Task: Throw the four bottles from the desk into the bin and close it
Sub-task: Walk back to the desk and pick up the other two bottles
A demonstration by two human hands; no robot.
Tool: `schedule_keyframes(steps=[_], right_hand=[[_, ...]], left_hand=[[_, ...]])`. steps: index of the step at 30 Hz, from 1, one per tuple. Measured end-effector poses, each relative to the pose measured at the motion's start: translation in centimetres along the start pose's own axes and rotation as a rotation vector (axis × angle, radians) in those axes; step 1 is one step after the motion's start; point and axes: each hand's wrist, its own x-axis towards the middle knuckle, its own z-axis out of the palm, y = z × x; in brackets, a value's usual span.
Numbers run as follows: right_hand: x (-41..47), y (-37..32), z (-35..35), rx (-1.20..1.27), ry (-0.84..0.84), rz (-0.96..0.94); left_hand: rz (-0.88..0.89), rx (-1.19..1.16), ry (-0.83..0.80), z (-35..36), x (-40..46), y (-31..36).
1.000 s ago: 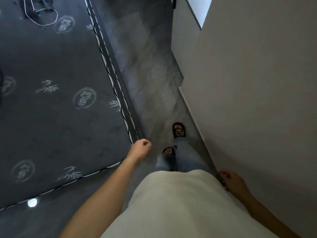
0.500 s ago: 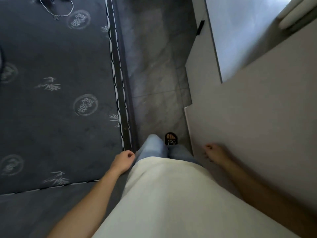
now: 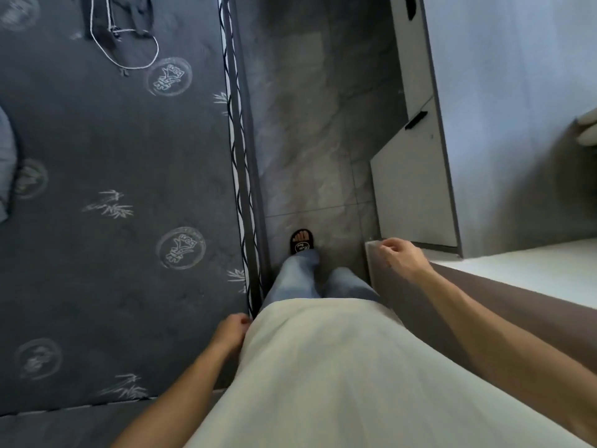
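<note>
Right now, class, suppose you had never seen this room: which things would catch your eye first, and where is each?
The dark patterned mattress fills the left half, with a white cord looped near its top edge. Down the middle runs a narrow strip of grey tiled floor, where one sandalled foot steps forward. The right hand hangs empty by a pale corner; the left hand is loosely curled beside the shirt.

- A dark grey mattress [image 3: 113, 195] fills the left side, printed with pale round emblems and bamboo sprigs, its edge trimmed in white with a black wavy line.
- A white cord [image 3: 129, 56] lies looped on it near the top.
- Grey marbled floor tiles [image 3: 310, 124] run up the middle.
- Pale cabinet doors [image 3: 413, 176] with black handles stand on the right.
- A pale wall [image 3: 517, 108] rises behind them, softly lit.
</note>
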Motion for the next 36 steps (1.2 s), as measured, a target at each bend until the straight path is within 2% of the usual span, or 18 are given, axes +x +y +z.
schedule_keyframes(steps=[5,8,11,16,21,28,32,36], right_hand=[[0.8,-0.5,-0.4,-0.021,-0.039,0.115],[1.5,-0.2,-1.2,-0.023,-0.049,0.202],[2.6,-0.3,-2.4,-0.077,-0.076,0.265],[7.3,-3.4,-6.0,0.002,-0.079,0.334],[14.8,-10.9,-11.7,0.018,-0.035,0.270],[25.6,-25.5,-19.5,0.130,0.048,0.033],[30.6,-32.3,-22.7,0.211,0.073,-0.015],[33.5,-36.7,-24.5,0.215,0.082,-0.006]], left_hand=[[0.125,-0.004,0.000,-8.8,3.7,11.2],[0.225,0.000,0.055,-13.5,5.8,18.7],[0.286,-0.033,0.075,-17.1,7.7,25.6],[0.330,0.048,0.091,-21.5,10.0,34.0],[0.268,0.123,0.074,-24.9,11.4,38.0],[0.167,0.234,0.054,-29.8,13.3,38.5],[0.098,0.240,0.008,-33.1,14.8,39.6],[0.095,0.271,-0.029,-37.9,16.5,43.5]])
